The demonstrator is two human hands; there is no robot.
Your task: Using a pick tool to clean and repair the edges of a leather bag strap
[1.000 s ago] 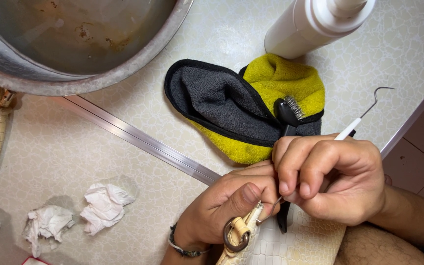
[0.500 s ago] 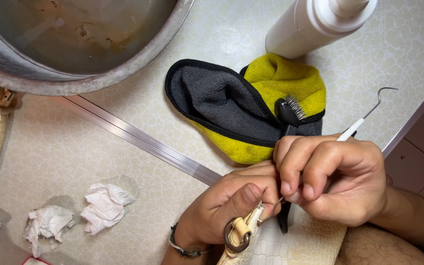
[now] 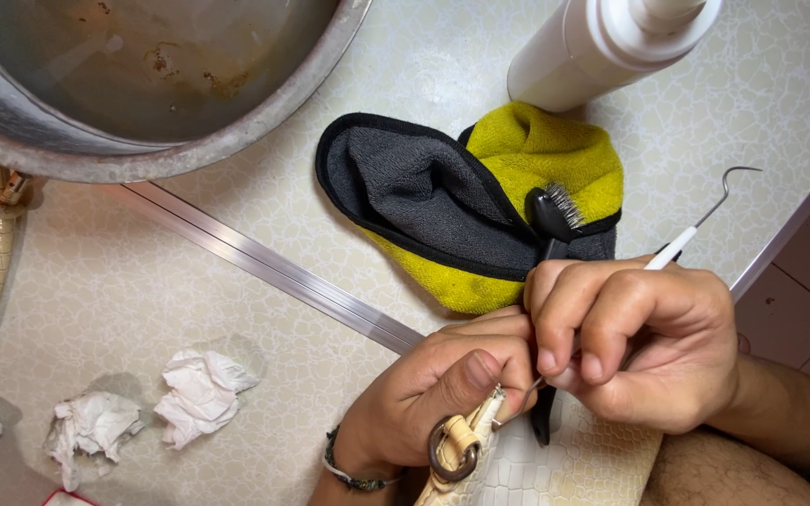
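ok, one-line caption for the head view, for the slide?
Left hand pinches a cream bag's ring; right hand works a hooked pick beside a yellow-grey cloth.

We see our left hand pinching a cream bag by its ring while our right hand grips a hooked pick; a yellow-and-grey cloth lies just beyond.

Large dull metal basin, stained inside. Yellow-and-grey terry cloth, matt, napped. Cream scale-embossed leather bag, slight sheen. White smooth plastic bottle. Crumpled white paper tissues.
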